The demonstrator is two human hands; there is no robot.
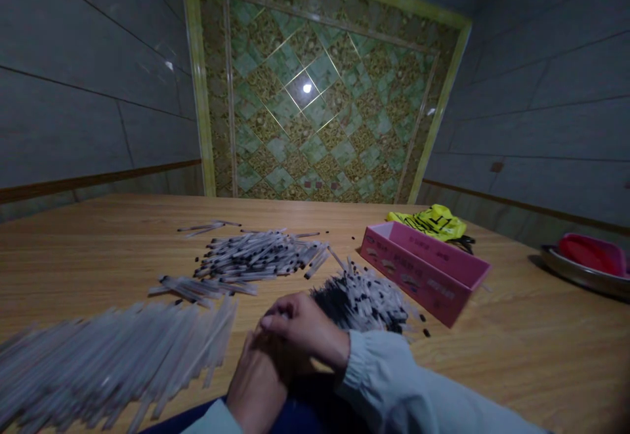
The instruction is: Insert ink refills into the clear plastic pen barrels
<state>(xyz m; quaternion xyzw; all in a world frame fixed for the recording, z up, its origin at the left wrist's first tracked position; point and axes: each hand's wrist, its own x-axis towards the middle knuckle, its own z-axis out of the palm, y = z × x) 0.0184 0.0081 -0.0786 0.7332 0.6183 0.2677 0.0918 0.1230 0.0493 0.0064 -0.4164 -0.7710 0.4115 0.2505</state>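
"What's the biggest thing around you?"

"Your table (516,355), then the left heap (108,355), pale tubes blurred beside your left hand (258,371)."

"Next?"

"A pink box (416,283), open on top, stands to your right. The middle heap (260,255), tubes with dark ends, lies ahead of you. The right heap (371,293), partly black, sits between your right hand (308,325) and the box, in the way."

"Farther off?"

"At your far right, a metal tray (585,279) bears a red thing (588,253). Behind the box, which hides part of it, you have a yellow bag (438,222)."

"Your grip?"

"Your right fingers curl narrowly over your left hand, hiding its fingers; I can't tell whether either holds anything."

"Smallest?"

"Dark caps (426,333) by the right heap."
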